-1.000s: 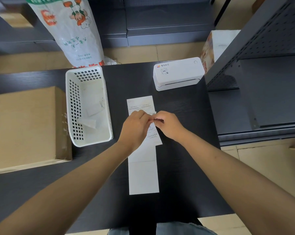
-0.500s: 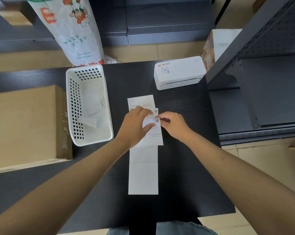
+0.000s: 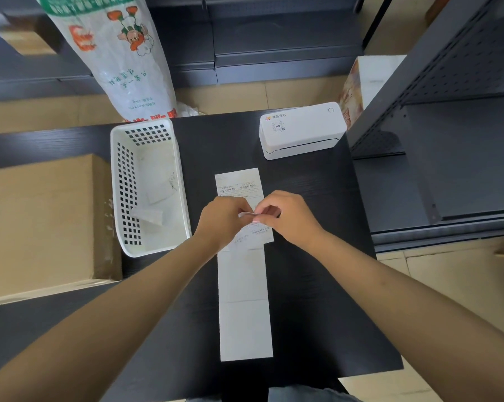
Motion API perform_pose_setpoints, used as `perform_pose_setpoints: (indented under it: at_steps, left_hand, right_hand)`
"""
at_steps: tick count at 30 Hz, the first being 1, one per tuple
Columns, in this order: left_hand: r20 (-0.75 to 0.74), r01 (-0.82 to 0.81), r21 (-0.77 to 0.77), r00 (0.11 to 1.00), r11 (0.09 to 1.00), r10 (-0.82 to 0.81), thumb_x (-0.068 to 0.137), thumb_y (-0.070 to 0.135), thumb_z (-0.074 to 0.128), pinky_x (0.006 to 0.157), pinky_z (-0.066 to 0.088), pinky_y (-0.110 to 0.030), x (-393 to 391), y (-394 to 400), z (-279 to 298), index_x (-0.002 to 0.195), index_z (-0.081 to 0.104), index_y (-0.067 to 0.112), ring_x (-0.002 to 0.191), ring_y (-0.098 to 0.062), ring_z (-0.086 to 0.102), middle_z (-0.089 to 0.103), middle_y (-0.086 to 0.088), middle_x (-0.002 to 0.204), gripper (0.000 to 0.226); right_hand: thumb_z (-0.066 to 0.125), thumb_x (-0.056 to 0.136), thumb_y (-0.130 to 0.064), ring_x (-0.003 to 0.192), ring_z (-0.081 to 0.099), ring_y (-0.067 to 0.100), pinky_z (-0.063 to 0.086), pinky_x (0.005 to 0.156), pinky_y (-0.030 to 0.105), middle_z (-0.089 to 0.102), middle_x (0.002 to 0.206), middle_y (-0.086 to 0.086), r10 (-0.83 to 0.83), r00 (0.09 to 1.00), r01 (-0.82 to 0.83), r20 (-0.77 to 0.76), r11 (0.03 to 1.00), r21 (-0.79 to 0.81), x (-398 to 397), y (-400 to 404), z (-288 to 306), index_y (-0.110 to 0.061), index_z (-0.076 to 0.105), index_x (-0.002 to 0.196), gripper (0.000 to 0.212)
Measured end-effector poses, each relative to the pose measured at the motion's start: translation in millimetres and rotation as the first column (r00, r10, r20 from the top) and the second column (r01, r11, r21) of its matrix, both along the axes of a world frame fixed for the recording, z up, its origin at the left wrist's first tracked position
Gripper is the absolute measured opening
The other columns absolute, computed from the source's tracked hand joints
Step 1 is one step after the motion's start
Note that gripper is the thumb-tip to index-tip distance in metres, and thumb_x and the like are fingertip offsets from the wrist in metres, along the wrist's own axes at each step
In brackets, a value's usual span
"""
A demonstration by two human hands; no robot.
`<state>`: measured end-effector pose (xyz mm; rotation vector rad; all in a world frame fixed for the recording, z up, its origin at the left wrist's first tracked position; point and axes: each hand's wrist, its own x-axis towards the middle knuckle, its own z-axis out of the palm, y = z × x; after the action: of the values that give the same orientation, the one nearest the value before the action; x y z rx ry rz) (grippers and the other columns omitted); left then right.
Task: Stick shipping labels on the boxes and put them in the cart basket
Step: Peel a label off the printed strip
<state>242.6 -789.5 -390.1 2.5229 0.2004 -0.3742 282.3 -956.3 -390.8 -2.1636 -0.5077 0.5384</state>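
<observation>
- Both hands meet over the middle of the black wood-grain table (image 3: pixel 317 227), fingers curled, pinching the same small piece of white paper between them.
- Left hand (image 3: pixel 221 221) comes in from 7 o'clock; its thumb and forefinger close on the edge of the printed white shipping label (image 3: pixel 252 230).
- Right hand (image 3: pixel 288 219) comes in from 5 o'clock; its fingertips (image 3: pixel 258 217) nip the curled corner of that label, just touching the left hand's fingertips.
- How much of the label is lifted off its backing cannot be told, as the hands cover it.
- That label lies slightly askew on a long white strip of label paper (image 3: pixel 245 300) that runs from 12 to 6 o'clock down the table's centre; small black print shows on it below the hands.
- Another printed section of the strip (image 3: pixel 239 184) shows at 12 o'clock from the hands, flat on the table.
- The strip's near sections, toward 6 o'clock, are blank.
- A white perforated plastic basket (image 3: pixel 123 198) stands at 9 o'clock from the hands, with scraps of white paper (image 3: pixel 158 192) lying inside.
- A large brown cardboard box (image 3: pixel 41 221) sits farther out at 9 o'clock, beside the basket.
- A white label printer (image 3: pixel 303 132) rests at 1 o'clock, well apart from the hands.
- A printed white plastic sack (image 3: pixel 123 59) stands at 11 o'clock beyond the table.
- Grey metal shelving (image 3: pixel 448 140) fills the 3 o'clock side.
</observation>
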Motion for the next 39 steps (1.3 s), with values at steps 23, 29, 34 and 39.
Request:
perform_pose_setpoints:
  at_steps: [23,29,34,39]
  left_hand:
    - [-0.350,-0.147,-0.418,0.937,0.897,-0.010,0.098,0.057,0.018,0.107,0.034,-0.031,5,2,10,0.125,0.062,0.021,0.125,-0.020,0.052,0.056,-0.002,0.136,0.063]
    - [-0.324,0.096,-0.307,0.925,0.947,-0.199,0.100,0.053,0.019,0.113,0.020,-0.031,5,0,1,0.144,0.042,0.023,0.142,-0.019,0.029,0.036,0.002,0.152,0.058]
    - [-0.276,0.242,-0.207,0.915,0.948,-0.294,0.103,0.036,0.033,0.117,0.020,-0.033,4,4,-3,0.142,0.044,0.022,0.143,-0.015,0.027,0.026,0.008,0.156,0.043]
    - [-0.279,0.225,-0.221,0.918,0.949,-0.283,0.101,0.031,0.044,0.116,0.021,-0.035,4,3,-1,0.142,0.044,0.024,0.143,-0.016,0.026,0.024,0.009,0.157,0.042]
  right_hand:
    - [0.069,0.083,-0.012,0.079,0.061,0.018,0.052,0.057,0.029,0.070,0.080,0.000,0.131,0.879,-0.030,0.459,0.975,-0.222,-3,-14,15,-0.015,0.074,0.076,0.010]
    - [0.070,0.081,-0.019,0.105,0.047,0.015,0.040,0.092,0.030,0.061,0.100,-0.006,0.226,0.914,-0.146,0.338,0.958,-0.245,-5,-23,12,-0.020,0.070,0.078,0.003]
    - [0.066,0.079,-0.020,0.091,0.045,0.004,0.043,0.080,0.022,0.059,0.085,-0.013,0.322,0.922,-0.285,0.214,0.940,-0.185,-8,-31,27,-0.025,0.057,0.073,0.011]
    - [0.065,0.078,-0.017,0.080,0.047,0.004,0.042,0.071,0.017,0.059,0.078,-0.014,0.365,0.921,-0.351,0.136,0.929,-0.116,-22,-34,41,-0.021,0.057,0.072,0.010]
